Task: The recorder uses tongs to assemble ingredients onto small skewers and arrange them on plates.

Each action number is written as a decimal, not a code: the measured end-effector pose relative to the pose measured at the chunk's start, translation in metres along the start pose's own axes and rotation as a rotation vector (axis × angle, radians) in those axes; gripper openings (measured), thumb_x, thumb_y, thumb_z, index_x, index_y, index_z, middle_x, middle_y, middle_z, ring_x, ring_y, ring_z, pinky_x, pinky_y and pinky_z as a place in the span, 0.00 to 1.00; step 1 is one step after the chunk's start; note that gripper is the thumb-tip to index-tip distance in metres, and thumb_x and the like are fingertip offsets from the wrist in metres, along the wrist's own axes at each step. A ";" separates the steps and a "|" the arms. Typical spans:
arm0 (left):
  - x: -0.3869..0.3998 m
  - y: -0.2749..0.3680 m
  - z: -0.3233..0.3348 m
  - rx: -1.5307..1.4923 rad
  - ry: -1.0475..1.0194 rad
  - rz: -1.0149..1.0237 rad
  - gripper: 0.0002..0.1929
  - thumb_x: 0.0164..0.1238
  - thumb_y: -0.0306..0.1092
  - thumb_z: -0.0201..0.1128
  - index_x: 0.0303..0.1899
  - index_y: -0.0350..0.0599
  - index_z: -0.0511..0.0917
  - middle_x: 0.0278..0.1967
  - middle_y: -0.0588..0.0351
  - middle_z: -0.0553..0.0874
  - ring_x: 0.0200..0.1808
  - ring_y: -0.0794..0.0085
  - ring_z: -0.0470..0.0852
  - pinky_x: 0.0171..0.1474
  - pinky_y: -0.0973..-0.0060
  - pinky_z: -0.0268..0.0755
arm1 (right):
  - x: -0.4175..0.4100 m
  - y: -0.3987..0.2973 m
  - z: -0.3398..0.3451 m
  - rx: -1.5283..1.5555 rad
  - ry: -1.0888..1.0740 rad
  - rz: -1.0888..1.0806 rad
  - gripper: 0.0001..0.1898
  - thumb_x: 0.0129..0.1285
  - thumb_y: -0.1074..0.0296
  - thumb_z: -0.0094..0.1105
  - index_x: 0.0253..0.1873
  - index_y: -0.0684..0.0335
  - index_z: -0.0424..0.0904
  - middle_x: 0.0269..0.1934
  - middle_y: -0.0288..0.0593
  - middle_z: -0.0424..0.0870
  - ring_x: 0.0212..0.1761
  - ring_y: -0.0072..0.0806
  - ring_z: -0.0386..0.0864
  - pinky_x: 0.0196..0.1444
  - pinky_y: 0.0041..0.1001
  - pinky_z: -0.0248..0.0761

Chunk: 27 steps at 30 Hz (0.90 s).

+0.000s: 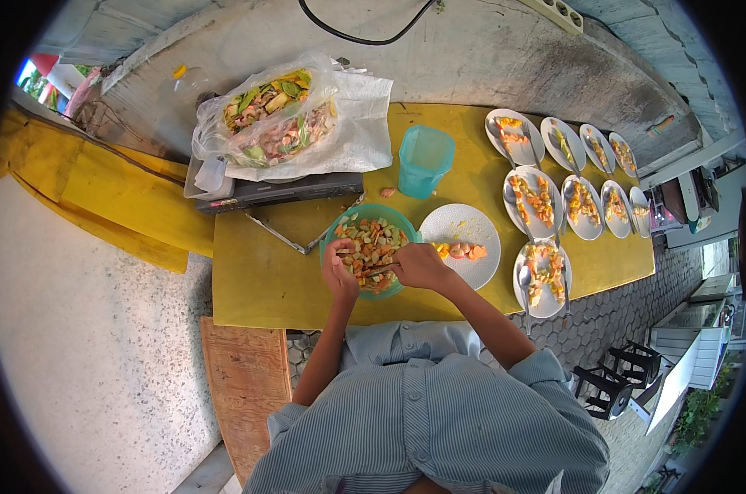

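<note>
A translucent green bowl (410, 221) full of chopped orange and pale green pieces (373, 238) stands near the table's front edge. My left hand (340, 273) holds its left side, fingers curled at the rim. My right hand (423, 265) grips a metal spoon (382, 270), whose lower end is down among the pieces. Just right of the bowl is a white textured plate (465, 221). A short row of yellow, pink and orange pieces (462, 250) lies across it, with small yellow crumbs above; my right hand covers part of the plate's left side.
Several white plates (513, 192) with cutlery and chopped food stand at the right of the yellow table (274, 284). Behind the bowl are a turquoise container (427, 162) and a plastic bag of food scraps (274, 117) above a black device (298, 190). A concrete wall (447, 68) rises behind.
</note>
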<state>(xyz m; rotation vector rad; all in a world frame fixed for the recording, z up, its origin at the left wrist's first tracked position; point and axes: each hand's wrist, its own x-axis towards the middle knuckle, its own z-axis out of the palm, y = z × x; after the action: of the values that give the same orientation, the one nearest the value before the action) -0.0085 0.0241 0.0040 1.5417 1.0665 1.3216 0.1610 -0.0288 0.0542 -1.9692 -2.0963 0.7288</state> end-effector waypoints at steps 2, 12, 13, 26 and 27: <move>0.000 0.001 0.000 0.002 0.004 0.010 0.26 0.72 0.48 0.35 0.43 0.34 0.75 0.34 0.47 0.79 0.37 0.64 0.79 0.43 0.70 0.69 | 0.002 0.003 0.006 0.031 -0.002 -0.008 0.12 0.58 0.60 0.57 0.28 0.63 0.81 0.24 0.50 0.81 0.28 0.47 0.80 0.33 0.42 0.73; 0.001 0.002 0.002 -0.006 0.007 0.018 0.25 0.72 0.47 0.35 0.42 0.32 0.75 0.34 0.47 0.79 0.37 0.65 0.78 0.43 0.71 0.69 | -0.022 0.035 -0.014 0.361 0.164 0.073 0.07 0.54 0.65 0.59 0.34 0.57 0.85 0.28 0.45 0.84 0.31 0.42 0.82 0.36 0.36 0.74; 0.001 0.003 0.002 -0.011 0.006 0.013 0.25 0.72 0.48 0.36 0.42 0.33 0.75 0.34 0.48 0.79 0.37 0.65 0.78 0.43 0.71 0.69 | -0.026 0.042 -0.018 0.469 0.197 0.079 0.07 0.54 0.66 0.60 0.34 0.58 0.86 0.28 0.46 0.84 0.30 0.42 0.81 0.36 0.35 0.74; 0.001 0.004 0.001 0.039 -0.026 -0.033 0.26 0.74 0.50 0.31 0.43 0.38 0.73 0.37 0.52 0.80 0.41 0.67 0.79 0.44 0.70 0.67 | -0.162 0.148 -0.033 0.630 0.534 0.586 0.09 0.65 0.69 0.57 0.37 0.69 0.83 0.22 0.32 0.80 0.22 0.14 0.66 0.27 0.20 0.62; 0.001 0.003 0.000 0.039 -0.027 -0.032 0.26 0.74 0.50 0.31 0.43 0.38 0.73 0.37 0.52 0.80 0.41 0.67 0.79 0.44 0.70 0.67 | -0.168 0.155 -0.027 0.637 0.466 0.684 0.10 0.65 0.69 0.56 0.36 0.69 0.83 0.22 0.30 0.78 0.21 0.14 0.64 0.26 0.20 0.60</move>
<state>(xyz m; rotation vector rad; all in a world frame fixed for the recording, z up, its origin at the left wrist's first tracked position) -0.0082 0.0237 0.0071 1.5603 1.1013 1.2614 0.3288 -0.1848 0.0398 -2.1485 -0.7764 0.7960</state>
